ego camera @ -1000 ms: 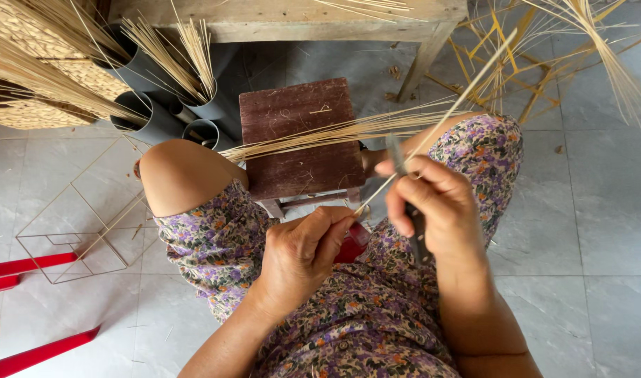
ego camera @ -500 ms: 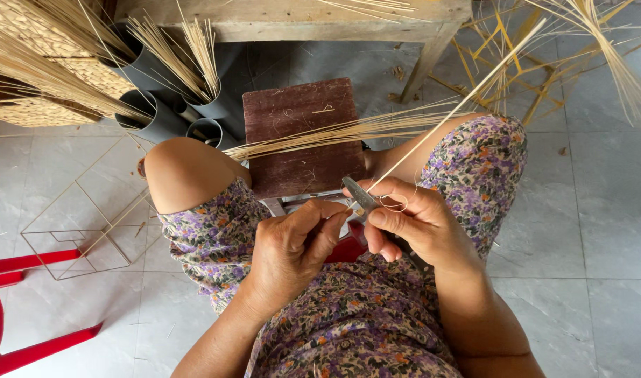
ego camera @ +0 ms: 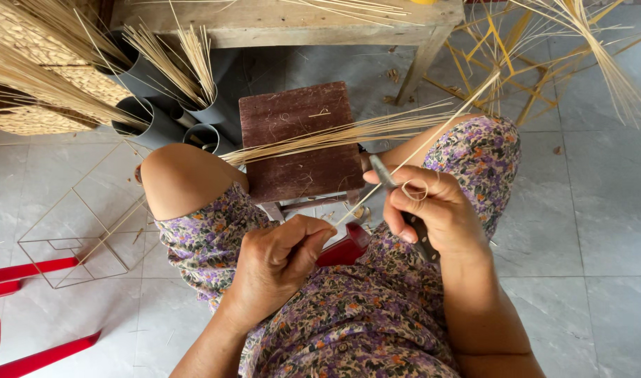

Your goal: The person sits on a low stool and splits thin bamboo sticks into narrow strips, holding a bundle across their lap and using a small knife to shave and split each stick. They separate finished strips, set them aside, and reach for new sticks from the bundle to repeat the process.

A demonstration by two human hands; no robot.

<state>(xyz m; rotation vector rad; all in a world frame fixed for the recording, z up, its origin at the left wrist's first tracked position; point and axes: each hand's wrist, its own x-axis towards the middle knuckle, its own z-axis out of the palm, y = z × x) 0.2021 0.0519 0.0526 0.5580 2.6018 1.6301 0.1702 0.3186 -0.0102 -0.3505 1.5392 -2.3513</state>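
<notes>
Thin pale straw strip, slanting up-right, grey knife blade against it

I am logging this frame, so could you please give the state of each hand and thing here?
Left hand: closed in a loose fist over the lap.
Right hand: gripping a knife and a thin straw.
Straw bundle: lying across the wooden stool.
Grey tubes: holding straws.
</notes>
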